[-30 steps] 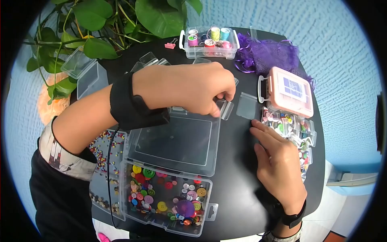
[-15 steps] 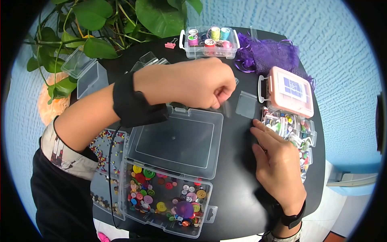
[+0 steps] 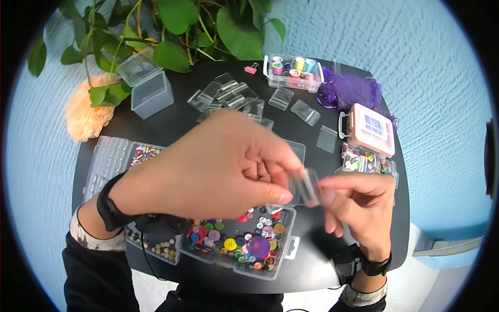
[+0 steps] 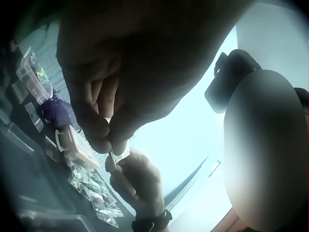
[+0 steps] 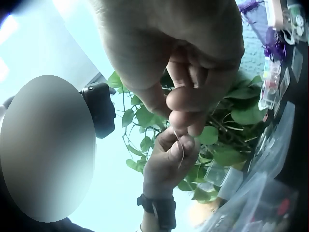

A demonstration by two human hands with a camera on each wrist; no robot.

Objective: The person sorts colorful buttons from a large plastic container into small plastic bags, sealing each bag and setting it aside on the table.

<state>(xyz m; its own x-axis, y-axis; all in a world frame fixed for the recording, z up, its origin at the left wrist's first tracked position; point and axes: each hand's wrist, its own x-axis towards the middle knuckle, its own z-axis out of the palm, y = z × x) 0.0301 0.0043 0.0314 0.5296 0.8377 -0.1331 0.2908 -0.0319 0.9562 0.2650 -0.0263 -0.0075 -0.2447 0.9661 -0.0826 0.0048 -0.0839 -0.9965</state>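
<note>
In the head view, a small clear zip bag [image 3: 310, 187], blurred by motion, is held up between the two hands above the table. My left hand [image 3: 223, 166] pinches one side of it with thumb and forefinger, other fingers curled in. On the opposite side, my right hand [image 3: 361, 210] grips the edge between thumb and index finger. The left wrist view has the bag [image 4: 120, 153] right at both sets of fingertips. Below the hands sits an open clear case of colourful buttons [image 3: 283, 244], its raised lid mostly hidden behind the left hand.
Several flat clear bags [image 3: 231, 93] lie at the back, with another one [image 3: 326, 139] nearer the right. Button-filled bags [image 3: 364, 161] sit by a pink case [image 3: 371, 129]. Farther back are a thread box [image 3: 293, 78] and a purple mesh pouch [image 3: 353, 91]. A bead case [image 3: 109, 161] stands left.
My left hand has come from the back of the table towards me with a bag. My right hand has lifted off the tabletop and taken the bag's other side. The head view has shifted.
</note>
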